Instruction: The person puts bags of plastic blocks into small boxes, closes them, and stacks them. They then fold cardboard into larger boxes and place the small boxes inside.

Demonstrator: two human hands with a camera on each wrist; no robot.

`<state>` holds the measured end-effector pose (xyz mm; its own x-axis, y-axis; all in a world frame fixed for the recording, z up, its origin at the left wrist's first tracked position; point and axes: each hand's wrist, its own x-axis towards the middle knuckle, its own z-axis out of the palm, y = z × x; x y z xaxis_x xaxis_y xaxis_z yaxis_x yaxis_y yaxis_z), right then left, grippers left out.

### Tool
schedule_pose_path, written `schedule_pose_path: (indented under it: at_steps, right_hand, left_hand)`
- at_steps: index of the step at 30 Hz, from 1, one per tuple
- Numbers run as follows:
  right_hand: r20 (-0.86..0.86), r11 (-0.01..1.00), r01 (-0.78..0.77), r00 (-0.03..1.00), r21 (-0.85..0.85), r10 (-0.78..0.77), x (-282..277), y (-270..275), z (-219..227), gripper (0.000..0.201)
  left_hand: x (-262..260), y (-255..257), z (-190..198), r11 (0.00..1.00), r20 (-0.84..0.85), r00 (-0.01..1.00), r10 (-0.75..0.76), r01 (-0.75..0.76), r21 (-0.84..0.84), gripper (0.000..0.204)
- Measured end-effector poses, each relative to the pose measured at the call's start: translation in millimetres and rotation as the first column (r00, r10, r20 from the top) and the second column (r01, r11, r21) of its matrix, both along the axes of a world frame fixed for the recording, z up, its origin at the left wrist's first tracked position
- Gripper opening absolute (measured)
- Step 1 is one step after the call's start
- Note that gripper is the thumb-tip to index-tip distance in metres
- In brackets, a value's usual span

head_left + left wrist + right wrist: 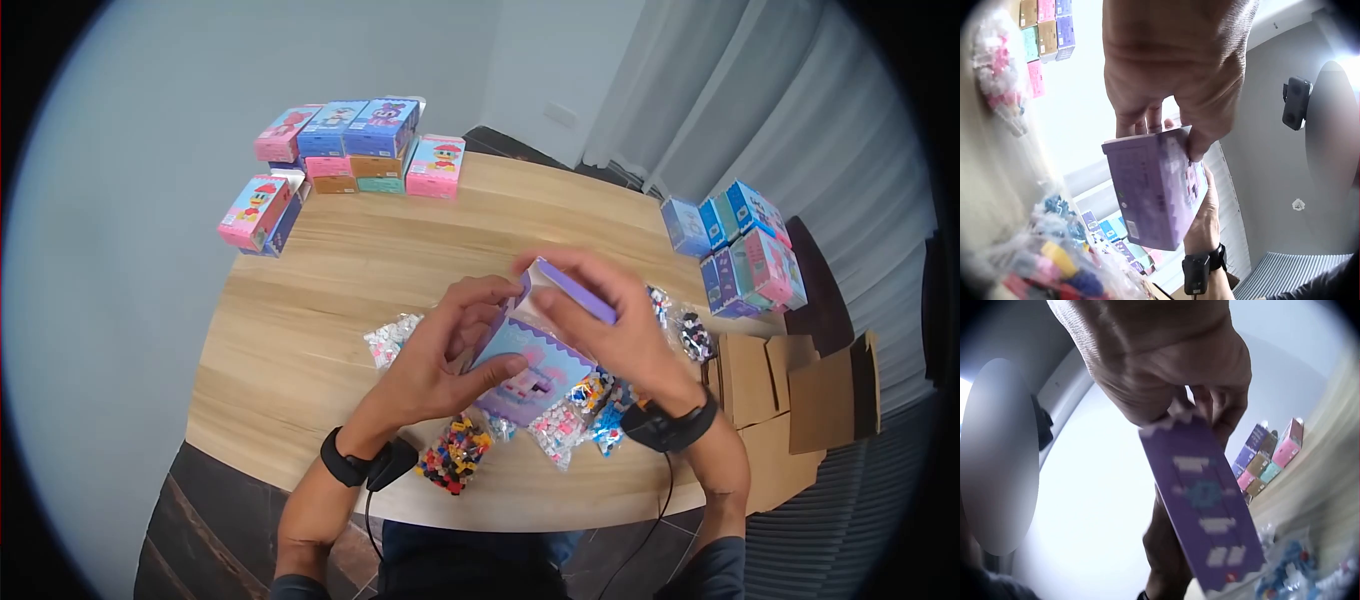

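Observation:
A purple and light-blue cardboard box (540, 375) with a scalloped border is held tilted above the table, its top end open with a flap raised. My left hand (435, 355) grips it from the left side, thumb across the printed front and fingers behind. At the open end, my right hand (630, 335) pinches the raised purple flap (578, 292) between thumb and fingers. The right wrist view shows a purple side panel (1204, 506) with white print. Below the box lie clear bags of small bricks: a red, yellow and black one (455, 455), and a pink and white one (560, 432).
Stacked small toy boxes (340, 140) stand at the far left of the wooden table (300, 350), and another group (745, 245) at the far right. An opened brown carton (770, 410) sits by the right edge. More brick bags (690, 335) lie behind my right hand.

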<state>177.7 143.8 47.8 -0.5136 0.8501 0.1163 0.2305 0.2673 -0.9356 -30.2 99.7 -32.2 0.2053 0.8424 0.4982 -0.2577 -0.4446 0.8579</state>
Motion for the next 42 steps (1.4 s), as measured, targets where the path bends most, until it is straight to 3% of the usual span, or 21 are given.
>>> schedule_pose_path:
  at_steps: [3,5,7,10,11,12,13,15,16,19,21,22,23,25,29,32,34,38,40,41,42]
  right_hand:
    - [0.018,0.986,0.103,0.994,0.133,-0.106,-5,-6,-18,0.027]
    - [-0.041,0.982,0.147,0.989,0.117,-0.144,-8,-5,-16,0.024]
    - [-0.068,0.986,0.167,0.984,0.005,-0.167,-9,-5,-14,0.029]
    - [-0.104,0.994,0.098,0.99,0.048,-0.093,-10,-8,-13,0.035]
    - [-0.149,0.995,0.07,0.987,0.071,-0.058,-10,-11,-14,0.036]
    - [-0.342,0.997,-0.078,0.936,0.013,0.078,-11,-10,-22,0.039]
    - [-0.339,0.996,-0.085,0.937,0.014,0.085,-11,-12,-19,0.039]
    - [-0.136,0.999,-0.028,0.99,0.025,0.031,-11,-18,-9,0.039]
    - [-0.101,0.995,0.007,0.995,-0.101,-0.017,-10,-19,-9,0.04]
    - [-0.217,0.997,-0.051,0.975,-0.054,0.039,-10,-16,-21,0.041]
    - [-0.204,0.996,-0.063,0.978,-0.058,0.05,-10,-18,-20,0.042]
    - [-0.192,0.995,-0.072,0.98,-0.065,0.058,-10,-20,-20,0.042]
    - [-0.195,0.995,-0.07,0.979,-0.066,0.056,-10,-21,-22,0.042]
    - [-0.192,0.998,-0.068,0.979,-0.01,0.065,-9,-21,-28,0.042]
    - [-0.005,0.977,-0.062,0.998,0.205,0.065,-3,-19,-26,0.041]
    - [0.017,0.985,-0.046,0.999,0.168,0.044,0,-14,-22,0.04]
    - [-0.073,0.986,-0.01,0.997,-0.167,-0.002,0,-11,-21,0.039]
    - [0.087,0.97,0.091,0.994,-0.228,-0.073,-8,-19,-10,0.039]
    - [0.036,0.974,0.074,0.997,-0.212,-0.068,-10,-22,-17,0.041]
    - [0.019,0.976,0.07,0.998,-0.206,-0.068,-11,-24,-23,0.042]
    - [-0.049,0.999,0.014,0.999,0.032,-0.012,-12,-23,-38,0.043]
  left_hand:
    - [-7,-6,-2,0.984,-0.111,0.993,-0.044,0.024,-0.174,0.064]
    - [-9,-5,6,0.977,-0.083,0.992,-0.096,0.078,-0.198,0.061]
    - [-7,-5,12,0.994,-0.18,0.98,-0.079,0.065,-0.086,0.057]
    - [-7,-7,11,0.999,-0.28,0.959,-0.043,0.046,0.004,0.056]
    - [-7,-7,12,0.997,-0.213,0.976,-0.033,0.016,-0.079,0.058]
    - [-7,-6,12,0.987,-0.144,0.989,-0.013,-0.011,-0.163,0.061]
    - [-6,-5,11,0.987,-0.14,0.99,-0.007,-0.016,-0.161,0.061]
    - [-1,-3,5,0.997,-0.036,0.999,0.032,-0.035,-0.068,0.063]
    - [0,-4,5,0.997,-0.038,0.999,0.031,-0.034,-0.072,0.063]
    - [-2,-5,10,0.993,0.0,1.0,0.024,-0.024,-0.12,0.067]
    - [-7,-9,18,0.968,-0.056,0.998,-0.011,-0.004,-0.25,0.062]
    - [-6,-7,15,0.968,-0.058,0.998,-0.011,-0.004,-0.251,0.062]
    - [-5,-3,9,0.99,-0.122,0.989,0.083,-0.096,-0.101,0.058]
    - [-5,1,2,0.983,-0.172,0.968,0.184,-0.177,0.055,0.054]
    - [-12,1,0,0.992,-0.21,0.97,0.12,-0.127,-0.017,0.048]
    - [-7,-3,4,0.99,-0.176,0.98,0.093,-0.109,-0.089,0.05]
    - [-4,-2,4,0.989,-0.137,0.986,0.093,-0.107,-0.101,0.05]
    - [-7,6,-3,0.978,-0.255,0.945,0.204,-0.183,0.104,0.049]
    - [-8,5,-2,0.972,-0.277,0.934,0.226,-0.198,0.127,0.047]
    - [-7,2,1,0.986,-0.2,0.966,0.165,-0.163,0.029,0.043]
    - [-6,1,2,0.991,-0.115,0.987,0.11,-0.118,-0.065,0.039]
